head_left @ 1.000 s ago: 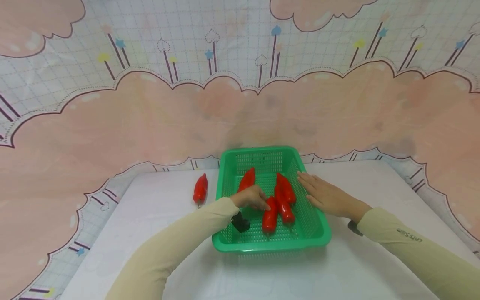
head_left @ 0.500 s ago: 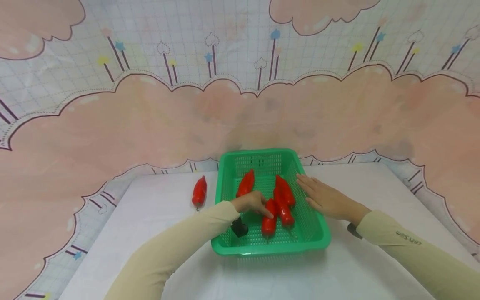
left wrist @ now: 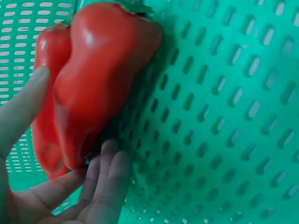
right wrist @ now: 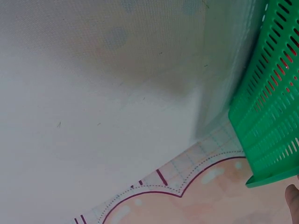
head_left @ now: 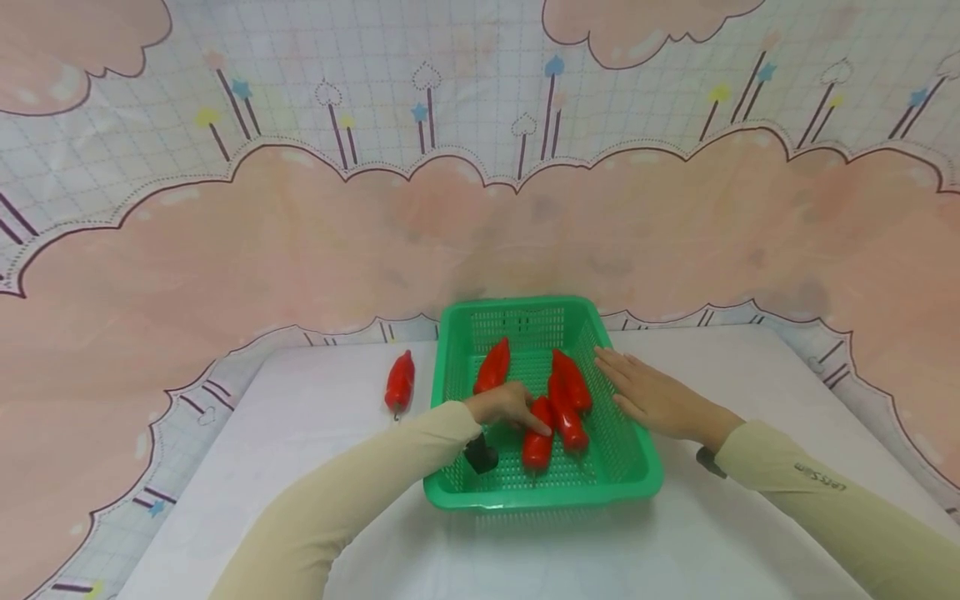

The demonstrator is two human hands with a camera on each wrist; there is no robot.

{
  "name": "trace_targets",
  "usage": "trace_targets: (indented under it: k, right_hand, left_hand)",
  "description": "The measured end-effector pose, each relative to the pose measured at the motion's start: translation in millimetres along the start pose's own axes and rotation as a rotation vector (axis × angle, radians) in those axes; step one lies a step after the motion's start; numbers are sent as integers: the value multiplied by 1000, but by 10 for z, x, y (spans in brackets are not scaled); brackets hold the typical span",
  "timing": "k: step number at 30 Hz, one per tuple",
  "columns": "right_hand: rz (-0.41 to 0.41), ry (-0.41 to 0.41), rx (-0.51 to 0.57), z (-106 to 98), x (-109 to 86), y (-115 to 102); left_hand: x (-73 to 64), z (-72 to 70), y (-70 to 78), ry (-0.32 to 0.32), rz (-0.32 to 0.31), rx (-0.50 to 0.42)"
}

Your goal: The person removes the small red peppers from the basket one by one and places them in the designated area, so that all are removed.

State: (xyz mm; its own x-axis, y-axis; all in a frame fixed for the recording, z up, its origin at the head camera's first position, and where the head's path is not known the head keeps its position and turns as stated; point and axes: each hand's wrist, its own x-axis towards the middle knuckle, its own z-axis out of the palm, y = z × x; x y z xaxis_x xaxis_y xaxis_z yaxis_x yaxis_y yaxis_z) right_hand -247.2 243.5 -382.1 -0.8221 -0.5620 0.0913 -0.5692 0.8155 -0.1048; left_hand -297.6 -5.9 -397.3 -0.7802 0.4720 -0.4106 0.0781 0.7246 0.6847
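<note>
A green plastic basket (head_left: 543, 500) with slotted walls holds several long red peppers. My left hand (head_left: 510, 406) reaches inside it, over the upper end of the nearest red pepper (head_left: 536, 457). In the left wrist view, the thumb and loosely bent fingers (left wrist: 105, 186) lie about the pointed end of this red pepper (left wrist: 100, 70), without closing round it. A second red pepper (left wrist: 46, 112) lies right behind it. My right hand (head_left: 660, 397) rests flat along the basket's right rim, fingers straight. Only a fingertip (right wrist: 293, 200) of it shows in the right wrist view.
Another red pepper (head_left: 400, 381) lies on the white table (head_left: 322, 400), left of the basket. Inside the basket, one red pepper (head_left: 492, 368) sits at the back left and two more stand side by side to the right. A patterned cloth (head_left: 480, 225) hangs behind.
My left hand's thumb has stretched out along the pepper's right side, where a second ago the fingers were at its tip. My right hand stays on the rim.
</note>
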Motion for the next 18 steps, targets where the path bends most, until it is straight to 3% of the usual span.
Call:
trace_targets:
  k: [7, 13, 18]
  right_hand:
    - [2, 2, 3, -1, -4, -4]
    - [6, -4, 6, 5, -5, -1]
    - [9, -12, 12, 0, -6, -2]
  left_hand:
    - [-17, 15, 12, 14, 13, -12]
    - [-72, -22, 35, -2, -28, -14]
    - [-154, -62, 84, -13, -80, -121]
